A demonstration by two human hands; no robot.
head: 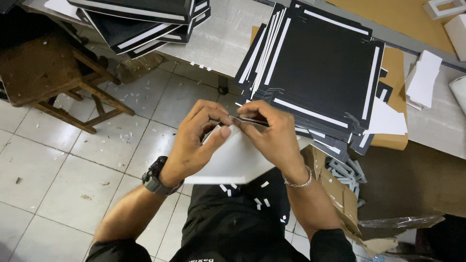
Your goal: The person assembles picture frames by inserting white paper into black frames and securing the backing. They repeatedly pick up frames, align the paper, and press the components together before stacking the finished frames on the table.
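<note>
Head view, looking straight down at two bare hands meeting in the middle of the scene. Left hand (pixel 196 140), wearing a dark wristwatch (pixel 154 175), curled around the left part of a white card sheet (pixel 232 160), thumb pressed flat on its upper face near the top edge, fingers bent over that edge. Right hand (pixel 272 133), wearing a silver bracelet (pixel 300 181), pinching the same top edge between thumb and fingertips, closed tight on it. One card sheet only in the hands, held level above the lap, white face up, a thin dark edge showing at the pinch.

Just beyond the right hand, on a grey table (pixel 221 39), one fanned stack of black card sheets with white strips (pixel 320 73); exact count of sheets impossible to tell. At the far left, a second, similar stack of black sheets (pixel 145 22) on the same table. Under the near stack, brown cardboard (pixel 395 80). Several loose white card pieces (pixel 423 77) on the right.

Left of the hands, one wooden stool (pixel 48 73) on a pale tiled floor (pixel 73 160) strewn with many small white paper scraps. More white scraps on the black trousers (pixel 233 218) below the sheet. Near right, an open cardboard box (pixel 340 194) with grey offcuts inside.
</note>
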